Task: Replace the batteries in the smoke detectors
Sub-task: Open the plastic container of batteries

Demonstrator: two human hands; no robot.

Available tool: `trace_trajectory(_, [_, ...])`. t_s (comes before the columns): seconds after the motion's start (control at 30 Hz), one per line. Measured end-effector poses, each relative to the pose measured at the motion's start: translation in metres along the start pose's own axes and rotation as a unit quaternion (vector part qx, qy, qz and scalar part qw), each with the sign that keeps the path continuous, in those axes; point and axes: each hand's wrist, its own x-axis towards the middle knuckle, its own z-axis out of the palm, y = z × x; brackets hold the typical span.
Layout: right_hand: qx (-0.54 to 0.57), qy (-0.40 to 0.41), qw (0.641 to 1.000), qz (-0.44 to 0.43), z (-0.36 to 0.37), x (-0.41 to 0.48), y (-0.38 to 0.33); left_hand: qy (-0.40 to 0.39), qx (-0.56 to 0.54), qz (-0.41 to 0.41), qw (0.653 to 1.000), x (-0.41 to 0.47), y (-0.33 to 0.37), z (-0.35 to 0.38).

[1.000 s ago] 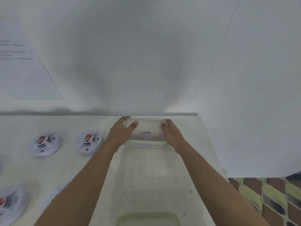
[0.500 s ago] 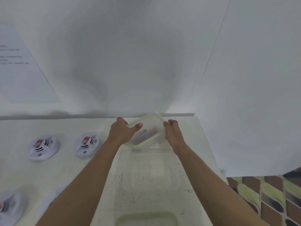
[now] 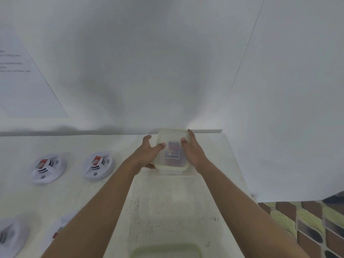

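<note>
White wall [image 3: 149, 62] rising plain behind, soft grey shadow spreading across its middle, printed sheet of paper [image 3: 24, 86] hanging far left, second white wall [image 3: 290, 108] closing in on the right, pale speckled worktop [image 3: 223, 174] running beneath, brown-and-yellow patterned floor tiles [image 3: 307, 226] peeking out bottom right.

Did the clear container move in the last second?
Yes. The container turned about a quarter: its long side ran along the table's back edge; now it points at that edge.

Container [image 3: 171, 149] between hands; smoke detectors [image 3: 98, 165] left, on table [image 3: 115, 146].
</note>
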Motion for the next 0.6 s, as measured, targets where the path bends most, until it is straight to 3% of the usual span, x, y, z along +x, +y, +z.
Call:
trace_trajectory(0.33, [0.0,0.007,1.0,-0.019,0.001,0.0,0.003,0.088,0.038,0.083,0.992,0.029,0.006,0.027])
trace_trajectory(0.6, [0.008,0.008,1.0,-0.027,0.002,0.002,0.004,0.008,-0.057,0.087,0.995,0.034,-0.002,0.019])
